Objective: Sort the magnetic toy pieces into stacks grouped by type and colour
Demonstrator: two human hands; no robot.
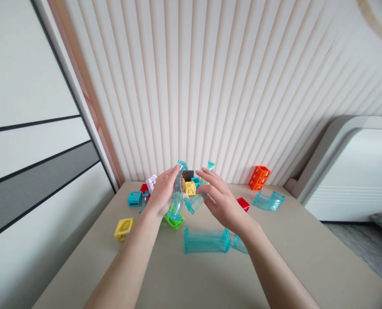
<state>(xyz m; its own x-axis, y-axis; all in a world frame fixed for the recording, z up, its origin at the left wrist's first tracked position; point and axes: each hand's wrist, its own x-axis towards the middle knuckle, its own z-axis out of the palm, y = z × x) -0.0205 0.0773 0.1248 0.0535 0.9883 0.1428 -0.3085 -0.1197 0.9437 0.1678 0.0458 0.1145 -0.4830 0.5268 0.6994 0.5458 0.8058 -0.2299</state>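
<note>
My left hand (163, 191) is closed around a clear curved tube piece (177, 193) with teal ends, held upright and slightly tilted. My right hand (219, 195) holds a second clear curved tube piece (196, 201), also with teal ends; its fingers are partly spread and hide the tube's middle. The two tubes are close together but look apart. Just below the left tube lies a green block (174, 222). Beyond the hands sit a yellow block (189, 188) and a blue block (196, 181). Nearer to me a straight teal tube (207, 241) lies on the table.
Another curved tube (268, 201) and a stack of orange blocks (259, 177) stand at the right, near a red block (243, 204). At the left are a blue block (134, 198) and a yellow block (124, 228). A ribbed wall (191, 86) closes off the table's back.
</note>
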